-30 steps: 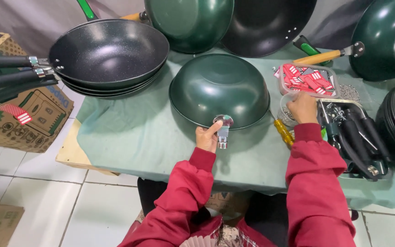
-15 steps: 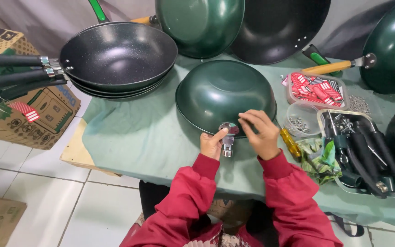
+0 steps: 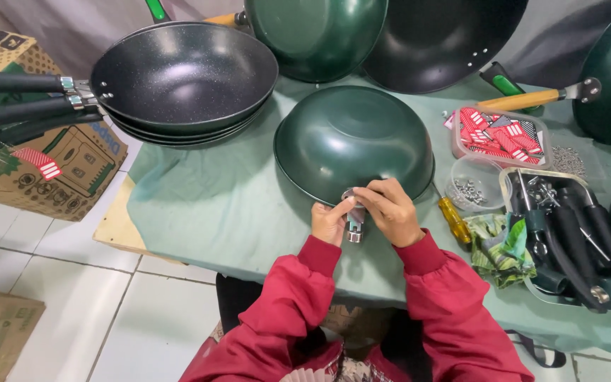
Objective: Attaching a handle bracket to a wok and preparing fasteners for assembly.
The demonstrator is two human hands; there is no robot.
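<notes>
An upturned green wok [image 3: 353,141] lies bottom-up on the green-covered bench [image 3: 199,212], and both hands meet at its near rim. The left hand [image 3: 330,223] and the right hand [image 3: 390,211] each have their grip pinched closed on the small metal handle bracket [image 3: 353,223] at that rim. A yellow-handled screwdriver [image 3: 454,219] lies just right of the wok.

My worktop [image 3: 199,205] has a pale green cloth over it and it's pretty crowded. An upside-down green wok [image 3: 351,141] sits in the middle, a stack of black woks [image 3: 182,78] is off to the left, and on the right there's a yellow-handled screwdriver [image 3: 454,219], a tub of small screws [image 3: 472,185], a clear box of red-and-white packets [image 3: 500,134] and a tray of black handles [image 3: 567,233].
</notes>
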